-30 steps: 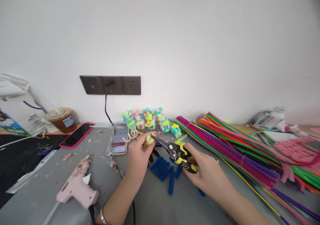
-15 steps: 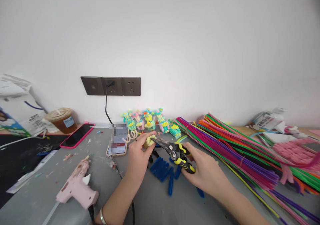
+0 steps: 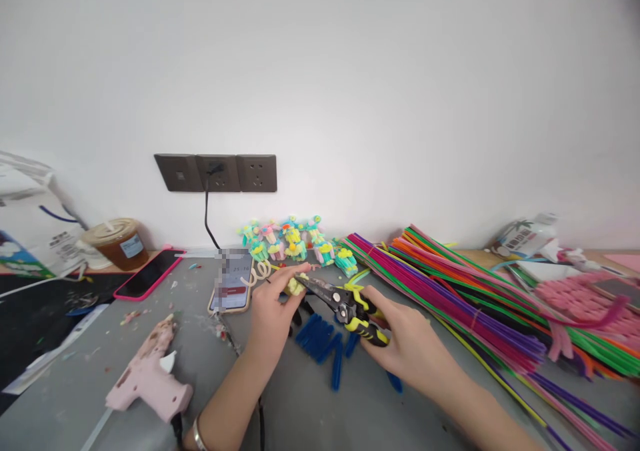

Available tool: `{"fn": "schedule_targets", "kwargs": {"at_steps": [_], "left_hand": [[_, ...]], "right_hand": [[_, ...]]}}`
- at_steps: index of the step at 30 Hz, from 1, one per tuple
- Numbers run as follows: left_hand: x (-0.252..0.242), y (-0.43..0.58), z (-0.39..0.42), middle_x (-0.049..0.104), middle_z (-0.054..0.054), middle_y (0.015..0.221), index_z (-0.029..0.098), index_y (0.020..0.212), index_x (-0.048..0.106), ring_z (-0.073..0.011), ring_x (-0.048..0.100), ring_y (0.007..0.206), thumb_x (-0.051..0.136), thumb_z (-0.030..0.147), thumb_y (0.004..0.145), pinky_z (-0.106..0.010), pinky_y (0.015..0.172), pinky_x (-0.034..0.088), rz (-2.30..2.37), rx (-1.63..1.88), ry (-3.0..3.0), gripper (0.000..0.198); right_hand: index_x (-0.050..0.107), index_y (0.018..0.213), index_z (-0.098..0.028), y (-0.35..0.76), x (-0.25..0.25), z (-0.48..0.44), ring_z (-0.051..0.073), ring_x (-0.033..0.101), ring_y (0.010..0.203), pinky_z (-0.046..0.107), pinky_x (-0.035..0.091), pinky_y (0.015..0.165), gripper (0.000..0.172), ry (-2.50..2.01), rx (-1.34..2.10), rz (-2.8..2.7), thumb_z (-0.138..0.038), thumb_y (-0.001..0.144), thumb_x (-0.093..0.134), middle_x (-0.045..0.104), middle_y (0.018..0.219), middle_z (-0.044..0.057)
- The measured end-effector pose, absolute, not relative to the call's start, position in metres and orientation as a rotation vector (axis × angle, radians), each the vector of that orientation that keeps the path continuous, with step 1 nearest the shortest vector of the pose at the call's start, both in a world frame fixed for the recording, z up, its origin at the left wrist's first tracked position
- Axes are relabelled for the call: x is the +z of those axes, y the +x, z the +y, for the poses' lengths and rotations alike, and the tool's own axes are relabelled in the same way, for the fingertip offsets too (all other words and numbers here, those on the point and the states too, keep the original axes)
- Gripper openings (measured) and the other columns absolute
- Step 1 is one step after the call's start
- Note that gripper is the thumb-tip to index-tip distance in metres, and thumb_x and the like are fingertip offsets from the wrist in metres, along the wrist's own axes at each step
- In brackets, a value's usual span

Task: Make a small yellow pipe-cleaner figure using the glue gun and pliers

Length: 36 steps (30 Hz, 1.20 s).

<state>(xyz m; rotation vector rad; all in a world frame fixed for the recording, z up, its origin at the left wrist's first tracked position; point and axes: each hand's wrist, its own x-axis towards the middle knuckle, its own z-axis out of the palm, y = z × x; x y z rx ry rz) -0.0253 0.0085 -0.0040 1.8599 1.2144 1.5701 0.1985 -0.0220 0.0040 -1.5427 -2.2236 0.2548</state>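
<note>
Between the thumb and fingers of my left hand (image 3: 274,307) is a small pale-yellow fuzzy piece (image 3: 297,284), which looks like bent pipe cleaner. My right hand (image 3: 403,331) is wrapped round the black and yellow handles of a pair of pliers (image 3: 345,304). Their pointed jaws reach left to the yellow piece and touch or overlap it; whether they grip it I cannot tell. Below the hands, several dark-blue pipe cleaner pieces (image 3: 315,336) lie on the grey table (image 3: 300,414). Small pastel pipe cleaner figures (image 3: 293,237) stand in a cluster behind my left hand.
Long bundles of coloured pipe cleaners (image 3: 440,297) spread across the right side. A pink glue gun (image 3: 150,377) lies at left, near a lit phone (image 3: 231,281), a pink-cased phone (image 3: 150,275) and a lidded drink cup (image 3: 120,244). A cable (image 3: 207,211) runs down from the wall sockets (image 3: 217,173).
The view has shifted slightly, so everything sits a little further left. Both hands keep their holds, and the pliers' handles look slightly wider apart.
</note>
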Motion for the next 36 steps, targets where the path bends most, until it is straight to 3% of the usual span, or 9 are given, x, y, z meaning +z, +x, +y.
{"fn": "schedule_targets", "kwargs": {"at_steps": [19, 23, 30, 36], "left_hand": [[-0.003, -0.022, 0.009, 0.076, -0.007, 0.108, 0.021, 0.104, 0.071, -0.0231, 0.070, 0.103, 0.061, 0.025, 0.087, -0.034, 0.089, 0.053, 1.280, 1.460, 1.876, 0.020], [-0.001, -0.020, 0.008, 0.075, -0.007, 0.109, 0.022, 0.105, 0.069, -0.0233, 0.069, 0.103, 0.060, 0.027, 0.088, -0.032, 0.086, 0.052, 1.292, 1.380, 1.867, 0.020], [-0.005, -0.019, 0.010, 0.066, -0.003, 0.084, 0.019, 0.090, 0.063, -0.0157, 0.061, 0.068, 0.054, 0.038, 0.091, -0.025, 0.063, 0.048, 1.293, 1.301, 1.640, 0.021], [-0.006, -0.017, 0.010, 0.058, -0.001, 0.084, 0.020, 0.099, 0.055, -0.0145, 0.056, 0.072, 0.056, 0.034, 0.088, -0.024, 0.066, 0.045, 1.252, 1.298, 1.529, 0.018]], "right_hand": [[0.046, 0.115, -0.022, 0.201, 0.001, -0.016, 0.023, 0.066, 0.073, 0.028, 0.047, 0.062, 0.043, -1.588, 0.271, -2.092, -0.024, 0.073, 0.054, 0.066, 0.078, 0.001], [0.048, 0.115, -0.021, 0.206, -0.001, -0.012, 0.027, 0.067, 0.086, 0.032, 0.048, 0.070, 0.044, -1.599, 0.087, -2.091, -0.027, 0.072, 0.057, 0.068, 0.095, 0.008], [0.050, 0.118, -0.018, 0.207, -0.004, -0.008, 0.029, 0.064, 0.091, 0.037, 0.047, 0.076, 0.046, -1.595, -0.041, -2.130, -0.027, 0.073, 0.058, 0.066, 0.103, 0.011], [0.050, 0.118, -0.017, 0.209, -0.002, -0.007, 0.029, 0.062, 0.091, 0.038, 0.047, 0.077, 0.049, -1.571, -0.073, -2.112, -0.026, 0.071, 0.059, 0.065, 0.101, 0.011]]}}
